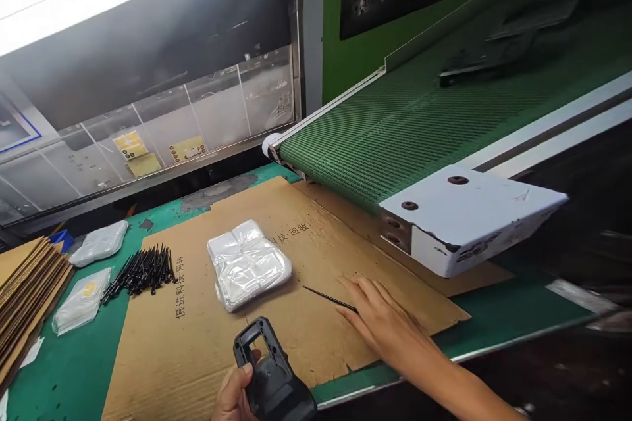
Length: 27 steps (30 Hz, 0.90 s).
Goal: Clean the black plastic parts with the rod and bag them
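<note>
My left hand (236,389) grips a black plastic housing (274,375) with a rectangular window, holding it up at the lower middle of the view. The thumb lies on its near side edge. To the right, my right hand (378,316) is low over the cardboard sheet (197,348), its thumb and fingers about the end of a thin black stick (326,297). The stick's other end points left, towards a stack of clear plastic bags (249,266). The hand covers the stick's right end.
A green conveyor belt (355,145) slopes up to the right, carrying a blurred black part (508,46). Its white end block (478,210) overhangs the table near my right hand. Left are a pile of black sticks (143,270), more bags (81,299) and stacked cardboard (29,296).
</note>
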### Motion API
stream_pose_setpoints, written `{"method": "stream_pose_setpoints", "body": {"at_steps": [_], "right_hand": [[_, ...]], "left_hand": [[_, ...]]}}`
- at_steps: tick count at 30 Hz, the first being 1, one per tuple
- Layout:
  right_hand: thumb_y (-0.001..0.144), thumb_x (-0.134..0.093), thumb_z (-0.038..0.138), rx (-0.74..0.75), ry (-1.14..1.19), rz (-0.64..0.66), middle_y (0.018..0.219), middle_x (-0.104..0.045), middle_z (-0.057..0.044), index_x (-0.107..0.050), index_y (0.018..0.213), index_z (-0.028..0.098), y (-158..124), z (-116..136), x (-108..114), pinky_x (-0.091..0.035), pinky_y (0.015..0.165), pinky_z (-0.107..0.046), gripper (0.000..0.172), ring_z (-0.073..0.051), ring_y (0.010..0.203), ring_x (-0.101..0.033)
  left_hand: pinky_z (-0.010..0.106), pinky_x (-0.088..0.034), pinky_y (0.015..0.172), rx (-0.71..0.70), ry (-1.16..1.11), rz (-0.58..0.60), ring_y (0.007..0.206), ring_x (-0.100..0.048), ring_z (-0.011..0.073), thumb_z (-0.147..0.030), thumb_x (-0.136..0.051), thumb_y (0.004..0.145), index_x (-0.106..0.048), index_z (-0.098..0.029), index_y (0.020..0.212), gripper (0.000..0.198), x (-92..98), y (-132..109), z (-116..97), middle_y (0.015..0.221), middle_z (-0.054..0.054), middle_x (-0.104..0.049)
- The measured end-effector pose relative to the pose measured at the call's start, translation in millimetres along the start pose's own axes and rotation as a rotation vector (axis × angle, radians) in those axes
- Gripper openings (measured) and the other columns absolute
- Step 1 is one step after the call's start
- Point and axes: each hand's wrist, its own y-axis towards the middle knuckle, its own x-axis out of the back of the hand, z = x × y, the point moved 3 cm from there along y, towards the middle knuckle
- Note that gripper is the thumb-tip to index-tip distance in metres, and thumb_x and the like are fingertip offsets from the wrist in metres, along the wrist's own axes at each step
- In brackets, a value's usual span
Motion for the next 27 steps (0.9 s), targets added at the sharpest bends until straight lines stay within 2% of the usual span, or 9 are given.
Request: {"method": "stream_pose_setpoints", "body": {"at_steps": [3, 6, 8, 10, 13, 15, 19, 24, 27], "right_hand": [[0.086, -0.032, 0.031, -0.117, 0.008, 0.076, 0.077, -0.057, -0.018, -0.055, 0.074, 0.017, 3, -24, -26, -0.045, 0.064, -0.050, 0.030, -0.035, 0.076, -0.054], [0.086, -0.028, 0.032, -0.126, 0.113, 0.147, 0.065, -0.055, -0.011, -0.041, 0.062, 0.023, 4, -21, -32, -0.045, 0.062, -0.043, 0.029, -0.029, 0.067, -0.054], [0.090, -0.024, 0.034, -0.122, 0.212, 0.215, 0.061, -0.054, -0.005, -0.037, 0.064, 0.024, 1, -6, -28, -0.045, 0.057, -0.033, 0.031, -0.022, 0.059, -0.054], [0.093, -0.020, 0.042, -0.190, 0.451, 0.329, 0.058, -0.053, -0.001, -0.037, 0.069, 0.024, -7, 13, -23, -0.042, 0.050, -0.027, 0.035, -0.017, 0.052, -0.051], [0.089, -0.027, 0.061, -0.451, 0.998, 0.494, 0.053, -0.049, 0.004, -0.040, 0.078, 0.023, -24, 47, -16, -0.039, 0.051, -0.025, 0.042, -0.014, 0.048, -0.044], [0.082, -0.037, 0.070, -0.593, 1.224, 0.558, 0.048, -0.046, 0.005, -0.044, 0.078, 0.022, -34, 67, -14, -0.038, 0.052, -0.025, 0.049, -0.014, 0.048, -0.041], [0.081, -0.043, 0.068, -0.704, 1.414, 0.638, 0.045, -0.045, 0.003, -0.050, 0.070, 0.020, -49, 93, -16, -0.033, 0.049, -0.024, 0.050, -0.013, 0.047, -0.040], [0.080, -0.051, 0.065, -0.796, 1.562, 0.673, 0.045, -0.048, 0.004, -0.052, 0.075, 0.018, -63, 105, -22, -0.032, 0.048, -0.022, 0.047, -0.011, 0.043, -0.038], [0.076, -0.055, 0.066, -0.802, 1.582, 0.685, 0.058, -0.057, 0.000, -0.055, 0.080, 0.018, -69, 111, -25, -0.036, 0.048, -0.022, 0.048, -0.011, 0.048, -0.044]], "left_hand": [[0.044, -0.045, 0.090, -0.008, -0.088, -0.054, 0.106, -0.058, 0.0308, -0.030, -0.071, 0.058, -0.067, -0.021, 0.083, 0.027, 15.9, 2, 5, 0.085, 0.007, -0.071], [0.034, -0.050, 0.082, -0.009, -0.113, -0.110, 0.093, -0.065, 0.0237, -0.022, -0.071, 0.061, -0.066, -0.022, 0.080, 0.019, 21.0, 0, 12, 0.079, 0.004, -0.072], [0.027, -0.052, 0.070, -0.001, -0.139, -0.169, 0.079, -0.067, 0.0186, -0.018, -0.069, 0.064, -0.066, -0.021, 0.077, 0.013, 20.1, -4, 17, 0.076, 0.003, -0.072], [0.023, -0.050, 0.060, 0.020, -0.190, -0.230, 0.069, -0.067, 0.0156, -0.017, -0.067, 0.067, -0.065, -0.019, 0.074, 0.008, 16.4, -8, 20, 0.073, 0.004, -0.072], [0.020, -0.047, 0.050, 0.062, -0.272, -0.290, 0.057, -0.063, 0.0123, -0.020, -0.064, 0.073, -0.065, -0.016, 0.073, 0.005, 6.4, -17, 20, 0.066, 0.004, -0.070], [0.019, -0.045, 0.047, 0.074, -0.308, -0.301, 0.052, -0.061, 0.0108, -0.024, -0.058, 0.079, -0.066, -0.015, 0.075, 0.012, -2.4, -23, 16, 0.065, 0.004, -0.070], [0.018, -0.045, 0.047, 0.046, -0.338, -0.362, 0.054, -0.062, 0.0100, -0.020, -0.045, 0.087, -0.065, -0.014, 0.076, 0.023, -17.5, -36, 6, 0.068, 0.005, -0.070], [0.019, -0.047, 0.051, 0.011, -0.354, -0.438, 0.053, -0.061, 0.0091, -0.005, -0.046, 0.084, -0.063, -0.011, 0.074, 0.020, -22.2, -45, 1, 0.068, 0.005, -0.069], [0.019, -0.048, 0.052, 0.010, -0.372, -0.438, 0.054, -0.061, 0.0089, -0.004, -0.048, 0.083, -0.061, -0.011, 0.073, 0.018, -21.9, -45, 1, 0.067, 0.004, -0.069]]}}
